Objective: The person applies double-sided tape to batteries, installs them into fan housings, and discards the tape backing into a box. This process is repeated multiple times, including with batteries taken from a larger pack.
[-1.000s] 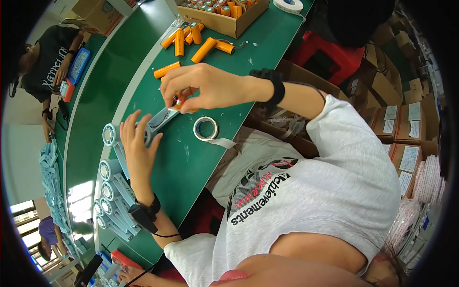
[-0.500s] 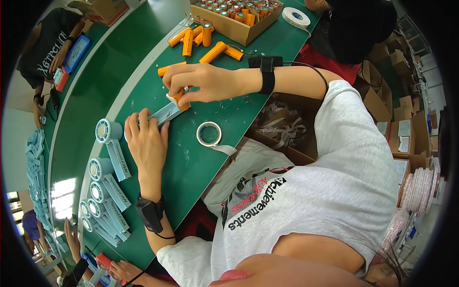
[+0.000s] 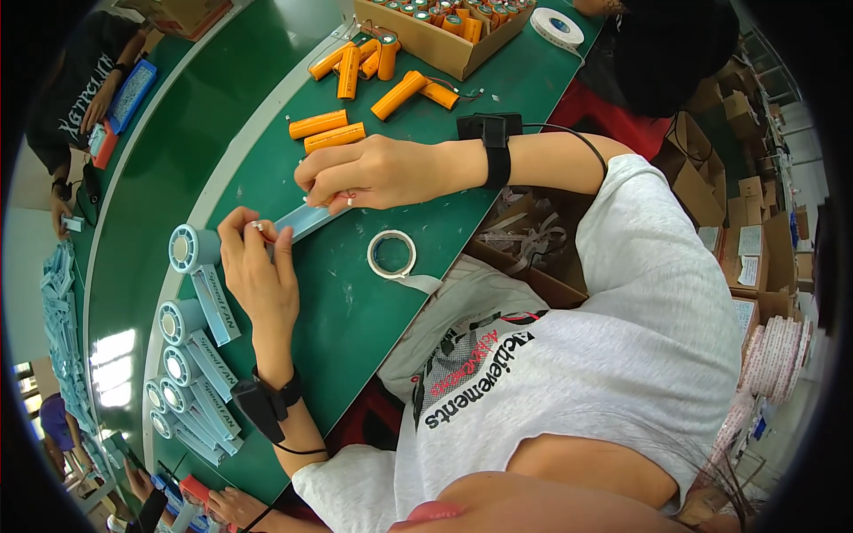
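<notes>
A light blue fan handle lies slanted on the green table between my two hands. My left hand is closed at its near-left end, fingers pinched by a small white connector with a bit of red wire. At the other end my right hand is closed too, its curled fingers over the handle, with a thin red wire and white plug by the thumb. Its fingers hide that end and whatever lies inside. Two orange battery cells lie just beyond my right hand.
Several more orange cells lie farther back, before a cardboard box packed with cells. A white tape roll sits near the table edge; another roll is at the far right. Several blue fans line the left. Other people work nearby.
The orange cell held in my right hand no longer shows. My right hand has shifted slightly left and down over the handle. My left hand has drawn back a little, now with the connector.
</notes>
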Available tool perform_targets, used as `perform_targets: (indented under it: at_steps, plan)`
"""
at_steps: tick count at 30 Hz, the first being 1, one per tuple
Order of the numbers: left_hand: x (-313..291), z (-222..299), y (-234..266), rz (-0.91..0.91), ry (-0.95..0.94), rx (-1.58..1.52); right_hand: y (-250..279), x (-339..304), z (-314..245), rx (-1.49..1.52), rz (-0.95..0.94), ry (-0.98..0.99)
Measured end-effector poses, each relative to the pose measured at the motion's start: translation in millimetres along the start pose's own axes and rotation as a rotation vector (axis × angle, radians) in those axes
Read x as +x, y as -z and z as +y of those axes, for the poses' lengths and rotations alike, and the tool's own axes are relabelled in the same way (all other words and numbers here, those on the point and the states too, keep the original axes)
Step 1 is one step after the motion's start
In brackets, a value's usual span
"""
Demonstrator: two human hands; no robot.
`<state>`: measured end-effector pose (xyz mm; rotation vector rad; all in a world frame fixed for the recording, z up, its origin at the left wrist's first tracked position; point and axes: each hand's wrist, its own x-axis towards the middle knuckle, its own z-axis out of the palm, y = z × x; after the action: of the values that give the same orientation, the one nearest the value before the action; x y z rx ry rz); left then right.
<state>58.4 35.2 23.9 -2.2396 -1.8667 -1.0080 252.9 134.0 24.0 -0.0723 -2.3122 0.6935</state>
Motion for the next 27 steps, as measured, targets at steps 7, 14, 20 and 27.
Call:
perform_targets:
  at_steps: [7,14,20,27]
  plan:
    - [-2,-9,-6,0.095,0.014,-0.083,-16,14,1,-0.267,-0.084,0.119]
    - [-2,-8,-2,0.082,0.06,-0.149,-25,19,4,-0.646,-0.249,0.205]
    - [-6,-14,-3,0.109,-0.028,-0.138,-27,14,2,-0.459,-0.309,0.148]
    - [-1,-20,3,0.037,-0.079,-0.178,-1,31,19,0.074,-0.473,-0.043]
